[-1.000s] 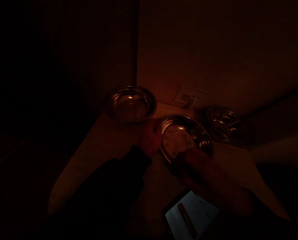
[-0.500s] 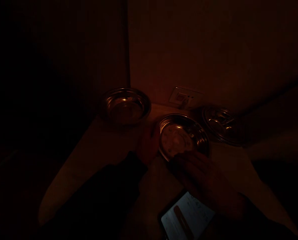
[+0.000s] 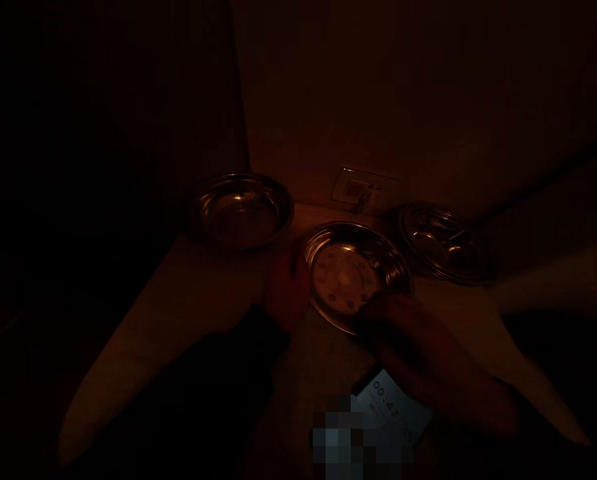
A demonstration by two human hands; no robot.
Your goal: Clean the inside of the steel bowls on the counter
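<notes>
The scene is very dark. A steel bowl (image 3: 354, 270) sits in the middle of a pale table (image 3: 178, 320). My left hand (image 3: 284, 293), in a dark sleeve, touches the bowl's left rim; its fingers look curled but are hard to make out. My right hand (image 3: 413, 347) rests at the bowl's near right rim, its fingers lost in shadow. A lit phone (image 3: 395, 410) lies on the table under my right wrist.
A second steel bowl (image 3: 241, 210) stands at the back left near the table's corner. A steel compartment plate (image 3: 441, 243) lies at the back right. A wall socket (image 3: 361, 190) is on the wall behind. The table's left edge drops into darkness.
The view has shifted, so everything sits a little further left in the frame. Both hands stay at the middle bowl's rim. The phone screen now shows less of its lit face.
</notes>
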